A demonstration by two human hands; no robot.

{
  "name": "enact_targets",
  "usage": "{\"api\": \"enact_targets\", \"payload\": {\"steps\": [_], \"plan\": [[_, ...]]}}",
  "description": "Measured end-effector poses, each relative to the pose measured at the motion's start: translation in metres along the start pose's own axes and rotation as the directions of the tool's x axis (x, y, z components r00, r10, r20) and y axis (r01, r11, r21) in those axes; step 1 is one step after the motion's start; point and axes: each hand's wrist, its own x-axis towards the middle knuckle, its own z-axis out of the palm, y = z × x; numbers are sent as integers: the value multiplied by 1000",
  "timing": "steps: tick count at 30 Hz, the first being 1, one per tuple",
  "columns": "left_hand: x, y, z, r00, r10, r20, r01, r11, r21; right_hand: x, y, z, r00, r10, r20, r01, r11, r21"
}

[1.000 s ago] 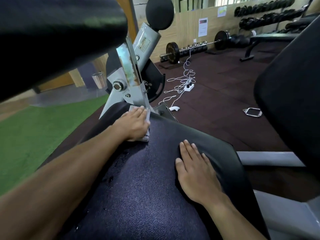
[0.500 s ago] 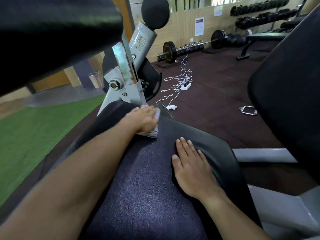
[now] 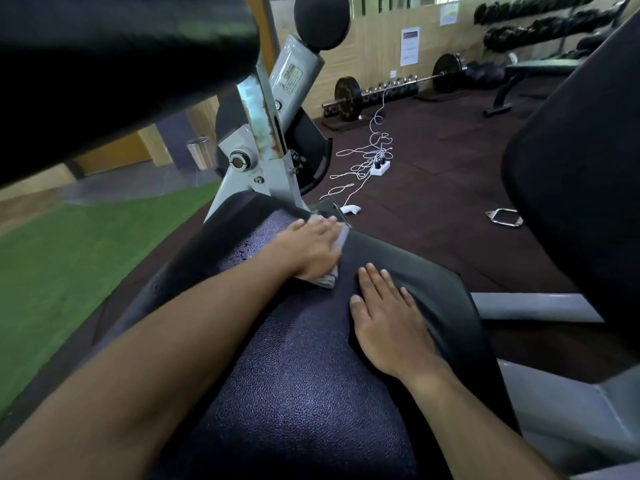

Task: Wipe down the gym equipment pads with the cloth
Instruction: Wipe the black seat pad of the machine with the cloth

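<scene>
Hiding cloth (image 3: 327, 279) beneath left hand (image 3: 311, 249)

Dark textured pad (image 3: 298, 393) under cloth (image 3: 325, 280), hands.

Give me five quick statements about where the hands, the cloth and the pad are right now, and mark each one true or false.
1. The left hand presses the cloth onto the pad. True.
2. The right hand holds a spray bottle. False: it lies flat on the pad with straight fingers and holds nothing.
3. The cloth is near the far end of the pad, close to the metal frame. True.
4. Both hands are on the cloth. False: only the left hand is; the right hand rests apart from it, nearer the camera.
5. A barbell lies on the floor by the far wall. True.
</scene>
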Motion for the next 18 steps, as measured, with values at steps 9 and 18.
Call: {"api": "enact_targets", "payload": {"steps": [9,18], "plan": [[-58,-62,-10,979,-201,26,200,980,4,-1,0,1,1000,8,10,-8,1000,19],[-53,3,2,1000,12,7,-12,999,48,2,0,1,1000,15,1,-15,1000,5]]}}
